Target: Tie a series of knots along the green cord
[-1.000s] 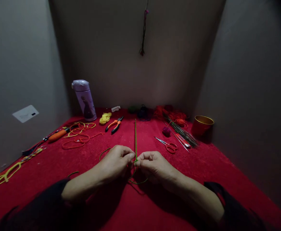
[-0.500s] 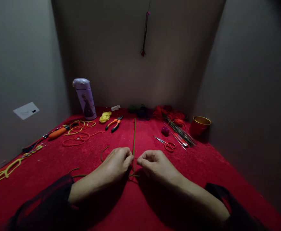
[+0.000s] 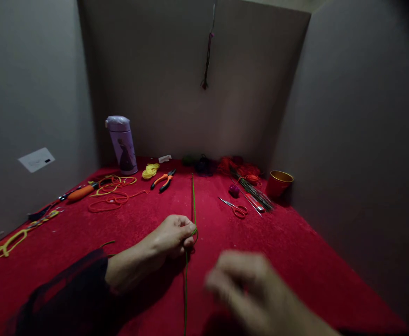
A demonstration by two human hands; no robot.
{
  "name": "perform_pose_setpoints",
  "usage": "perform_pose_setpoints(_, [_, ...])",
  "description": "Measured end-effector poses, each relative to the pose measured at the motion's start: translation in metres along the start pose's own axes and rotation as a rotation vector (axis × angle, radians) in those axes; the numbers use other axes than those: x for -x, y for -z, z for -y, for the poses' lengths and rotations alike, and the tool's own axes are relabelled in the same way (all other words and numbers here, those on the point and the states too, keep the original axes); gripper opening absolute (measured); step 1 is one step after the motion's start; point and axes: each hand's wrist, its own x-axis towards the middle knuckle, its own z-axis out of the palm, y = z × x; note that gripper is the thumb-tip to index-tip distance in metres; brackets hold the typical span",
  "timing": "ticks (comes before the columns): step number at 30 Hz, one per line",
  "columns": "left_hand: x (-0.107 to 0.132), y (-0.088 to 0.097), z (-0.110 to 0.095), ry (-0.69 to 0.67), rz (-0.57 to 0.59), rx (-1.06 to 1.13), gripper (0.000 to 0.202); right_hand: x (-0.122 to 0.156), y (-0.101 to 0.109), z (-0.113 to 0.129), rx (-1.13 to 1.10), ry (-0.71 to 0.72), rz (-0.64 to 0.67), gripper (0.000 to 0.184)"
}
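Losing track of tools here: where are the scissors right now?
In the head view, the red-handled scissors lie on the red surface, right of the green cord, just in front of the magenta ball.

One left hand (image 3: 172,234) and one right hand (image 3: 248,287), two in all; one lilac flask (image 3: 122,147), one pair of orange-and-black pliers (image 3: 168,176), one pair of red-handled scissors (image 3: 233,206), one gold-rimmed red cup (image 3: 277,185), one white card (image 3: 35,160), one hanging braid (image 3: 208,60), one orange-handled tool (image 3: 81,193), one yellow yarn bundle (image 3: 150,171) and one magenta yarn ball (image 3: 234,190). Pieces of green cord (image 3: 186,294) and red yarn (image 3: 247,169) cannot be counted.
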Motion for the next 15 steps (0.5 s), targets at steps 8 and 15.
perform_pose_setpoints(8, [-0.006, 0.003, 0.003, -0.101, -0.054, -0.1, 0.032, -0.105, -0.016, -0.039, -0.887, -0.139, 0.088, 0.043])
perform_pose_setpoints(15, [-0.003, 0.008, 0.008, -0.201, -0.097, -0.168, 0.022, -0.096, -0.011, -0.052, -0.797, -0.197, 0.261, 0.046])
